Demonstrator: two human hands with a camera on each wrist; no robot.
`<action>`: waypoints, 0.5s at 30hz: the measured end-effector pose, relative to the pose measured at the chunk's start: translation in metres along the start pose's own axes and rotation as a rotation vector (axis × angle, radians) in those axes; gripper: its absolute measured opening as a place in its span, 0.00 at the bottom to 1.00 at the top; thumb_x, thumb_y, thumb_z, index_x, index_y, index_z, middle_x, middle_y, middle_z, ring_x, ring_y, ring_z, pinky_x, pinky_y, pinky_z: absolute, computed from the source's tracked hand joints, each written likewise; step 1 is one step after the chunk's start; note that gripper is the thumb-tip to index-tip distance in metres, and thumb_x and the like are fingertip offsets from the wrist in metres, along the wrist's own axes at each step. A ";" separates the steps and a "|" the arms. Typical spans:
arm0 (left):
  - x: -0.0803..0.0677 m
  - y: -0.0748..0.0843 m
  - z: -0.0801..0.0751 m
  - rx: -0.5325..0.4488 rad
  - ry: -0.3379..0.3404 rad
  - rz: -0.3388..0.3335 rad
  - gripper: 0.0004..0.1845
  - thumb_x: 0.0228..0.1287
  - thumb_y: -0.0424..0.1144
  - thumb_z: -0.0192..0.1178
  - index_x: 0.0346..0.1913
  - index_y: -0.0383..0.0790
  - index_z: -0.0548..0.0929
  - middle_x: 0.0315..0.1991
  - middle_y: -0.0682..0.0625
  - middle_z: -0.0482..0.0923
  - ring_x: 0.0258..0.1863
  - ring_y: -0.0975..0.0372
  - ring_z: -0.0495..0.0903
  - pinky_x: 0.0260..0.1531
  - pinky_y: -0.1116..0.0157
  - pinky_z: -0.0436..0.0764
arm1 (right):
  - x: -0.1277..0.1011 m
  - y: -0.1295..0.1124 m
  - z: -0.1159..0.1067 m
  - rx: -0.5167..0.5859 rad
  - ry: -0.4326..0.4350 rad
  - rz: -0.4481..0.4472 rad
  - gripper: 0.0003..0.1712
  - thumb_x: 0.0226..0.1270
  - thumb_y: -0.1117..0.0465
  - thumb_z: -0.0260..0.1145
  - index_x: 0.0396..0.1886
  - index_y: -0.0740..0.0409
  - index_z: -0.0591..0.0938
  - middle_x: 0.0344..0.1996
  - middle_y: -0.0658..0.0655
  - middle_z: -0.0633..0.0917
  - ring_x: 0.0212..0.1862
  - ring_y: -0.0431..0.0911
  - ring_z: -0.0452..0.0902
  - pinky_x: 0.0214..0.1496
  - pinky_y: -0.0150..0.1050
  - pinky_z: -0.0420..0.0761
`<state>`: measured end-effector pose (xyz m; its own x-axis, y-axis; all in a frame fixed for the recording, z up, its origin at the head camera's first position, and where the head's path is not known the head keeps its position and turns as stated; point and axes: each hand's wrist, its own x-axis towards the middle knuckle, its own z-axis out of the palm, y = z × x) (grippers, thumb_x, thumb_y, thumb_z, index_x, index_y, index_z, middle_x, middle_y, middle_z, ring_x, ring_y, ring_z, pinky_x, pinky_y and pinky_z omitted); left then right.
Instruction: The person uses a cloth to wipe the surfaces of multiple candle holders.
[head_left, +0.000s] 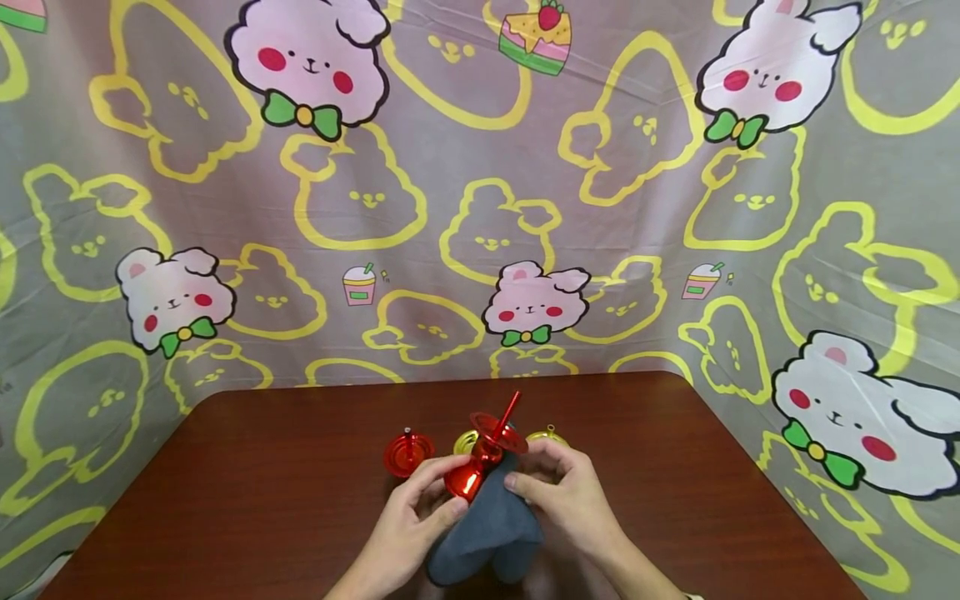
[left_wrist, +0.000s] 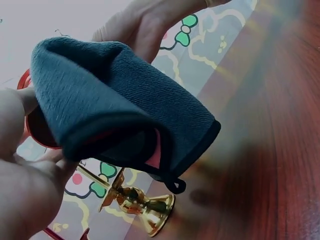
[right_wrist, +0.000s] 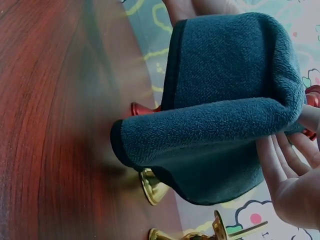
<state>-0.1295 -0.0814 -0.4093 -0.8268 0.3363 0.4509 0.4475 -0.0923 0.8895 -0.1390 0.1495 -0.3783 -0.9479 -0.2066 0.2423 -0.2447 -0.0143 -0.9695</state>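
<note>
Near the table's point(head_left: 262, 483) front edge, the left hand point(head_left: 408, 521) grips a shiny red candlestick point(head_left: 480, 454), tilted, its base half-wrapped in a dark blue-grey cloth point(head_left: 487, 525) pinched by the right hand point(head_left: 573, 496). Beyond, another red candlestick point(head_left: 408, 452) stands left; two gold candlesticks point(head_left: 547, 435) sit mostly hidden.

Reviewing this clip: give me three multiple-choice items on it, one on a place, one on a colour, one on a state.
1. Where does the other red candlestick stand?
A. on the table, left of the hands
B. on the cloth
C. at the table's right edge

2. What colour is the cloth?
A. white
B. dark blue-grey
C. yellow

3. How is the held red candlestick placed?
A. upright on the table
B. lying flat
C. lifted and tilted

Answers: 1 A, it stands on the table beside the left hand. 2 B, seen in all views. 3 C, both hands, the right hand too, hold it up aslant.
</note>
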 end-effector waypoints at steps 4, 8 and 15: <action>-0.002 0.003 -0.003 -0.007 -0.051 -0.048 0.22 0.75 0.29 0.54 0.69 0.37 0.72 0.64 0.38 0.72 0.58 0.60 0.77 0.54 0.67 0.77 | 0.000 -0.001 0.000 0.007 -0.021 0.022 0.17 0.59 0.69 0.74 0.47 0.69 0.82 0.39 0.62 0.87 0.35 0.46 0.84 0.37 0.36 0.82; -0.003 0.005 -0.006 -0.054 -0.123 -0.082 0.22 0.79 0.32 0.45 0.72 0.34 0.67 0.70 0.36 0.65 0.66 0.64 0.68 0.62 0.69 0.69 | 0.000 -0.001 -0.001 -0.007 -0.055 0.015 0.18 0.61 0.69 0.73 0.50 0.69 0.81 0.42 0.63 0.87 0.39 0.47 0.85 0.41 0.37 0.83; -0.004 0.012 -0.001 -0.066 -0.101 -0.231 0.23 0.84 0.40 0.34 0.74 0.36 0.58 0.74 0.39 0.54 0.72 0.62 0.56 0.67 0.67 0.59 | 0.000 0.002 0.001 -0.030 -0.043 -0.008 0.17 0.61 0.69 0.73 0.49 0.68 0.82 0.41 0.62 0.87 0.40 0.46 0.85 0.42 0.37 0.83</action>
<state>-0.1213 -0.0844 -0.3998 -0.8649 0.4468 0.2288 0.2252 -0.0619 0.9723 -0.1395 0.1486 -0.3799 -0.9365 -0.2481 0.2479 -0.2592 0.0132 -0.9657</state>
